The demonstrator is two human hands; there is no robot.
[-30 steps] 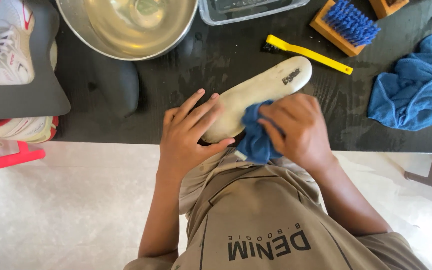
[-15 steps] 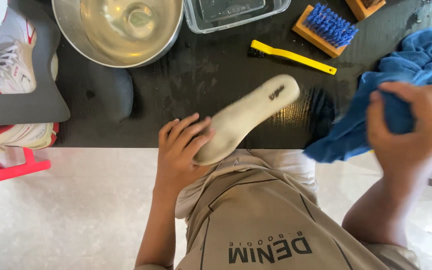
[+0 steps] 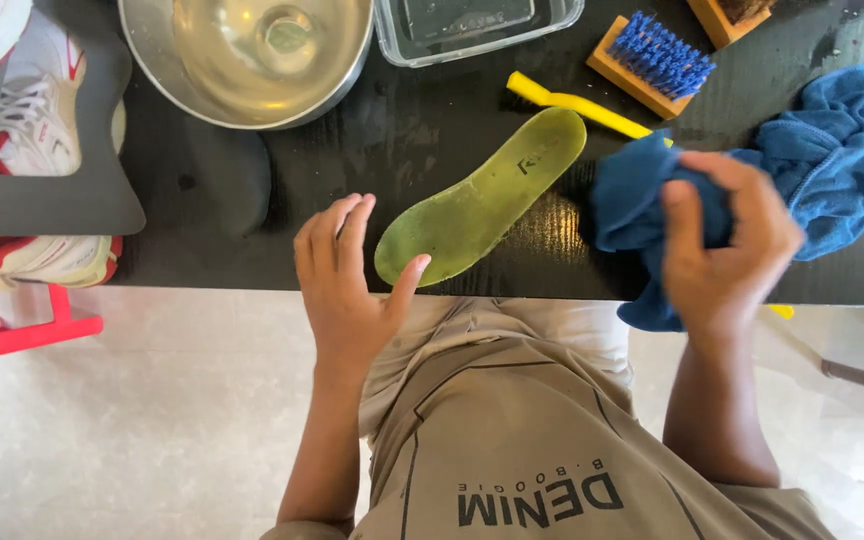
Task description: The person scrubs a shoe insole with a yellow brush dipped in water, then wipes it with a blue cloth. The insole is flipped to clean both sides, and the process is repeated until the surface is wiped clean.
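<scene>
Insole [image 3: 482, 200] lies green side up on the black table [image 3: 352, 230], heel end at the near edge. My left hand [image 3: 347, 285] is spread flat, thumb tip touching the heel. My right hand [image 3: 722, 245] is bunched around a blue cloth [image 3: 627, 205], just right of the insole

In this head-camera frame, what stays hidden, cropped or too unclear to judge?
- Yellow brush: its far end is covered by the blue cloth bunched in the right hand.
- Metal bowl and clear tub: cut off by the top edge.
- Insole: its underside faces the black table, unseen.
- Left hand: whether the thumb touches the insole is unclear.
</scene>
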